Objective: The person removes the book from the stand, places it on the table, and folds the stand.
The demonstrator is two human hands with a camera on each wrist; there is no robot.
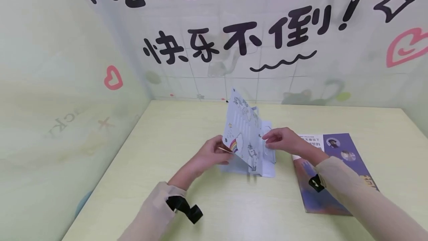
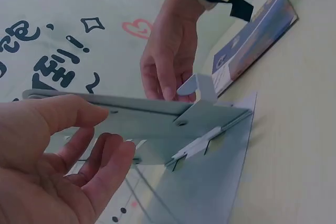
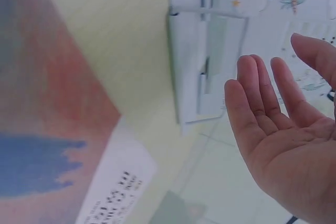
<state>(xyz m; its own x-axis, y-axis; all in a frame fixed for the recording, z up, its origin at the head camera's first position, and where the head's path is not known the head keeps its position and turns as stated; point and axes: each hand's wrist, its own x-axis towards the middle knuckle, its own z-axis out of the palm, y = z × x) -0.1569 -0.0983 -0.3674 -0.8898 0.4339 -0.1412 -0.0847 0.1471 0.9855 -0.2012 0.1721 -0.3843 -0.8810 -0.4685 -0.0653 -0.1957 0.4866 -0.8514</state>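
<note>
A pale book stand printed with unicorns and a rainbow stands mid-table, its panel tilted up over a flat base. The left hand pinches the panel's left edge, with the thumb on one face and the fingers bent toward the other. In the left wrist view a folded page-holding lip projects from the panel's lower edge. On the stand's right side hovers the right hand, holding nothing. The right wrist view shows its fingers loosely bent, beside the wire prop and hinges.
A purple and orange book lies flat on the table, partly under the right forearm. The pale wooden table meets a printed wall covering at the back and another at the left.
</note>
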